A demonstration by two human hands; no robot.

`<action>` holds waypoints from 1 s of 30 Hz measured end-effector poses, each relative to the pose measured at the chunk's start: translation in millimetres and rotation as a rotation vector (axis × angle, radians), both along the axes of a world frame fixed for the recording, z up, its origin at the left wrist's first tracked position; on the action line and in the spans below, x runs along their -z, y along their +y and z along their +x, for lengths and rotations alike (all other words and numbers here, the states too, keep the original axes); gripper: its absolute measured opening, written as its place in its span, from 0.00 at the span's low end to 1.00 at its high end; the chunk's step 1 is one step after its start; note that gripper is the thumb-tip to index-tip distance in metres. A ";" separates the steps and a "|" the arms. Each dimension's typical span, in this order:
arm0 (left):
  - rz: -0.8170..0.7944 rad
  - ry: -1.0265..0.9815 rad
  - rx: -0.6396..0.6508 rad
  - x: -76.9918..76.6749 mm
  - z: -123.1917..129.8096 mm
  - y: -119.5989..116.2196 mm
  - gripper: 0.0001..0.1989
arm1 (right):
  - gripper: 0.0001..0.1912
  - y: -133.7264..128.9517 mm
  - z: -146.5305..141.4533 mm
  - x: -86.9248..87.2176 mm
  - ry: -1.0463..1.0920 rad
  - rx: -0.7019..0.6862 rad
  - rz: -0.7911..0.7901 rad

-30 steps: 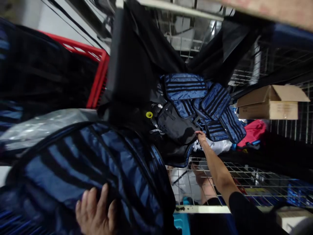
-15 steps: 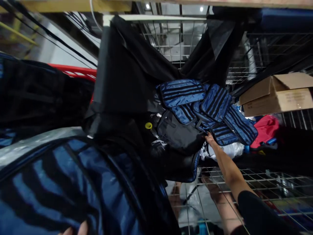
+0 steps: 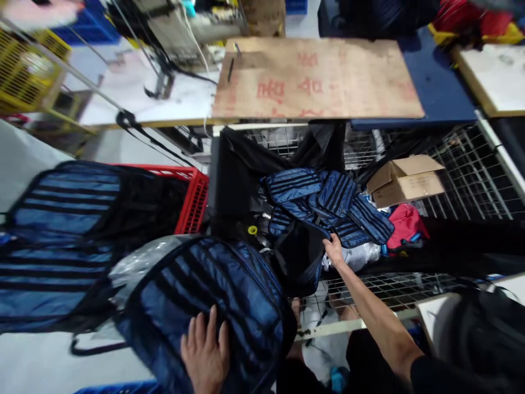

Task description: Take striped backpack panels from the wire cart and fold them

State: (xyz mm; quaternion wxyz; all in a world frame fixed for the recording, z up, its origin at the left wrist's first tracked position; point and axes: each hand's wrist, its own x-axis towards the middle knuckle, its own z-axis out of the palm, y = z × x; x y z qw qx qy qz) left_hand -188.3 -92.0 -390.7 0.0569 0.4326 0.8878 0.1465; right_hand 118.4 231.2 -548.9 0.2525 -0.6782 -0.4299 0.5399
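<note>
My left hand lies flat, fingers spread, on a blue backpack with black stripes. Clear plastic shows behind this backpack. At the end of my outstretched arm, my right hand pinches the edge of a black bag panel with blue trim. The panel hangs over the near edge of a wire rack, its lower left part beside the backpack. Just beyond that hand lies a heap of blue striped bag pieces. A white plastic-wrapped bundle sits to its right.
A red crate with more striped backpacks stands at left. An open cardboard box and red cloth lie on the wire rack at right. Behind runs a worktable with a cardboard sheet. A yellow ring lies near the heap.
My view has lifted and drawn back, so the worktable and the crate show. The left hand now appears fully on the backpack. My right hand has raised the panel's edge, baring its dark inside.
</note>
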 end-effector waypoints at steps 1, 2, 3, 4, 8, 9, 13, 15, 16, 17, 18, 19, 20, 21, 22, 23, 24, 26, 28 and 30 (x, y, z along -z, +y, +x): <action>-0.025 -0.015 -0.025 -12.1 3.0 4.5 0.32 | 0.08 -2.7 2.1 -35.2 -0.003 -0.002 0.042; -0.043 -0.030 -0.059 -25.3 6.7 9.9 0.32 | 0.08 -6.4 5.2 -70.3 -0.008 -0.009 0.086; -0.045 -0.052 -0.098 -39.7 11.9 17.1 0.32 | 0.08 -11.3 9.3 -104.7 -0.016 -0.020 0.129; -0.024 -0.090 -0.140 -55.1 19.4 26.4 0.33 | 0.08 -17.2 14.4 -138.1 -0.022 -0.038 0.169; 0.169 -0.648 -0.213 -124.6 81.6 88.6 0.33 | 0.09 -46.7 43.0 -256.4 -0.051 -0.129 0.291; 0.193 -0.870 -0.211 -142.4 104.2 108.4 0.33 | 0.09 -53.5 51.2 -281.4 -0.068 -0.153 0.321; 0.160 -1.707 -0.246 -203.3 192.7 181.8 0.30 | 0.11 -72.0 80.8 -360.5 -0.154 -0.251 0.471; 0.166 -2.001 -0.240 -223.6 223.1 205.3 0.25 | 0.12 -77.8 91.5 -387.2 -0.157 -0.290 0.533; 0.181 -2.097 -0.243 -230.9 233.6 212.6 0.23 | 0.12 -80.6 95.8 -397.5 -0.147 -0.301 0.556; 0.201 -2.161 -0.250 -236.4 241.4 217.2 0.20 | 0.12 -83.5 99.4 -405.9 -0.134 -0.305 0.574; 0.217 -2.196 -0.262 -240.5 246.9 219.3 0.18 | 0.12 -86.6 102.6 -412.5 -0.121 -0.302 0.584; 0.227 -2.208 -0.278 -243.3 250.9 219.5 0.17 | 0.12 -89.8 105.2 -417.6 -0.107 -0.292 0.586; 0.233 -2.207 -0.288 -245.1 253.8 218.2 0.16 | 0.12 -92.9 107.4 -421.3 -0.092 -0.278 0.579; 0.237 -2.200 -0.292 -246.1 256.2 216.1 0.15 | 0.12 -96.0 109.1 -423.9 -0.077 -0.260 0.565; 0.244 -2.193 -0.298 -246.5 258.3 213.7 0.15 | 0.12 -98.9 110.3 -425.6 -0.063 -0.242 0.546; 0.253 -2.183 -0.308 -246.4 259.9 211.7 0.15 | 0.13 -101.4 111.1 -426.7 -0.049 -0.225 0.528; 0.263 -2.168 -0.322 -245.8 260.8 210.4 0.15 | 0.13 -103.8 111.5 -427.4 -0.038 -0.209 0.514; 0.290 -2.125 -0.374 -243.5 258.3 211.6 0.15 | 0.13 -108.7 112.3 -428.7 -0.029 -0.185 0.511; 0.336 -2.060 -0.456 -240.9 246.5 218.1 0.15 | 0.12 -115.1 115.4 -430.3 -0.018 -0.193 0.543; 0.402 -1.983 -0.539 -240.3 224.6 227.5 0.15 | 0.11 -124.0 124.1 -432.0 0.020 -0.250 0.605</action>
